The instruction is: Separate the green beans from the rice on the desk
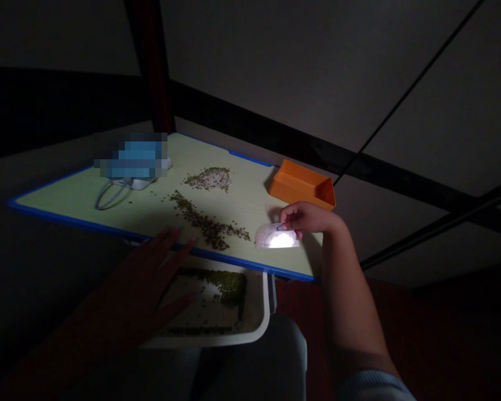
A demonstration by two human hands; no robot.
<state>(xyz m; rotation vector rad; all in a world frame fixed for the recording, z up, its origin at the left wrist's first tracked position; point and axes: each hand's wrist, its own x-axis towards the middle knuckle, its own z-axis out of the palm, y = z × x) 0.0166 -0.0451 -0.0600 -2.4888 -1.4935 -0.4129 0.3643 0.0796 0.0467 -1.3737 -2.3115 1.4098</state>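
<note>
Nearest, the person's left hand (162, 273) hovers over the white tray (264, 328), fingers spread, seemingly empty. On the tabletop (242, 195), a long seed pile (211, 225) slants away leftward; its right end lies just left of the bright half-round piece (278, 236) pinched in the right hand's (303, 217) fingers. Beyond sits an orange box (292, 189).

From here I can't make out the pixelated blue object (136, 159) at ten o'clock; toward seven, the left hand (150, 278) hides part of the white tray (266, 303); at five, the bottom edge crops the sleeve (373, 385).
</note>
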